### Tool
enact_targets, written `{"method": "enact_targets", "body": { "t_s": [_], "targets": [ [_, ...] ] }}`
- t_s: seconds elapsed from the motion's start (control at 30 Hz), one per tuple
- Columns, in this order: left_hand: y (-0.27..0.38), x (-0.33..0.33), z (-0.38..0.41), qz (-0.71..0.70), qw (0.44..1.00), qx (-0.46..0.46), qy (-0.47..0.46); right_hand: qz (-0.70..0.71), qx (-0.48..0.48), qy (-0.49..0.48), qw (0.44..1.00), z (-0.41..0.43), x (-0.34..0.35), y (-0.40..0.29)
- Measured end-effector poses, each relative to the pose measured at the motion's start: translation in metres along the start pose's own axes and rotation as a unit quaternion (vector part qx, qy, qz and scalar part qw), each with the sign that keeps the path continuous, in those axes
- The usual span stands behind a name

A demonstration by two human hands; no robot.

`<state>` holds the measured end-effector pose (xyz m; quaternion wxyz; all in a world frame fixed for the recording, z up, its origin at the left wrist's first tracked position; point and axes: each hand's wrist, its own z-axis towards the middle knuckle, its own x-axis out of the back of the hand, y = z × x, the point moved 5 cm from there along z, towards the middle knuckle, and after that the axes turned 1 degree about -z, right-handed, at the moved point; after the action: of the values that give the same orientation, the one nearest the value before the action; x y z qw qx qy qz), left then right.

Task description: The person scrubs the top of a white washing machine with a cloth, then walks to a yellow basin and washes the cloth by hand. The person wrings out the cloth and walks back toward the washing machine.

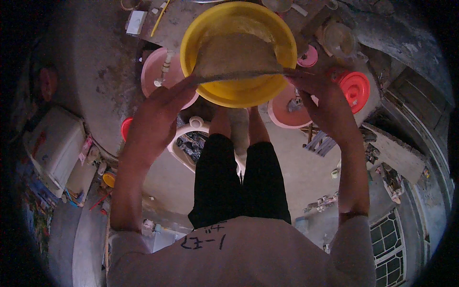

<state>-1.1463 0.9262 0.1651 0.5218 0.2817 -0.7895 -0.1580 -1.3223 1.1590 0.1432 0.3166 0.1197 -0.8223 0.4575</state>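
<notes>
A brown cloth (pixel 236 53) is stretched by its near edge between my two hands. Its far part hangs down into a large yellow plastic basin (pixel 233 98). My left hand (pixel 154 111) grips the cloth's left corner beside the basin's near left rim. At the near right rim, my right hand (pixel 324 104) pinches the opposite corner. The near edge runs almost straight, sagging slightly, and the cloth hides much of the basin's inside.
Under the basin's left side stands a pink basin (pixel 148 73); another pink basin (pixel 283 114) is at its right. A red lidded bucket (pixel 355 89) lies beyond my right hand. A pale tub (pixel 177 152) holding dark cloth is by my legs. Left stands a white appliance (pixel 59 150).
</notes>
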Motion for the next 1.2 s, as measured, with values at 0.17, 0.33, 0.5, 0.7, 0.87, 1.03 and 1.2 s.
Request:
{"method": "enact_targets", "body": {
  "t_s": [0.17,0.33,0.5,0.7,0.87,1.03,1.2],
  "targets": [
    [0.000,-0.009,-0.018,-0.028,0.999,-0.008,-0.040,-0.008,-0.032,-0.064,0.997,-0.018,-0.008,-0.004],
    [0.009,0.001,-0.024,0.034,0.996,-0.025,-0.074,0.041,-0.034,-0.063,0.997,-0.024,0.003,-0.015],
    [0.007,0.021,-0.002,-0.009,1.000,-0.027,-0.001,0.041,-0.027,-0.020,0.999,-0.016,0.014,-0.009],
    [-0.023,0.022,0.040,0.032,0.998,-0.044,0.022,-0.018,0.018,-0.012,1.000,0.023,0.017,0.020],
    [-0.028,0.024,0.057,0.027,0.992,-0.114,0.047,0.032,0.013,0.001,0.999,0.042,0.015,0.037],
    [-0.026,0.016,0.054,-0.053,0.998,-0.042,-0.013,-0.006,-0.063,-0.053,0.997,0.040,0.018,0.026],
    [-0.026,-0.010,0.039,-0.209,0.978,-0.012,-0.009,0.070,-0.072,-0.032,0.994,0.021,-0.001,0.035]
  ]
}}
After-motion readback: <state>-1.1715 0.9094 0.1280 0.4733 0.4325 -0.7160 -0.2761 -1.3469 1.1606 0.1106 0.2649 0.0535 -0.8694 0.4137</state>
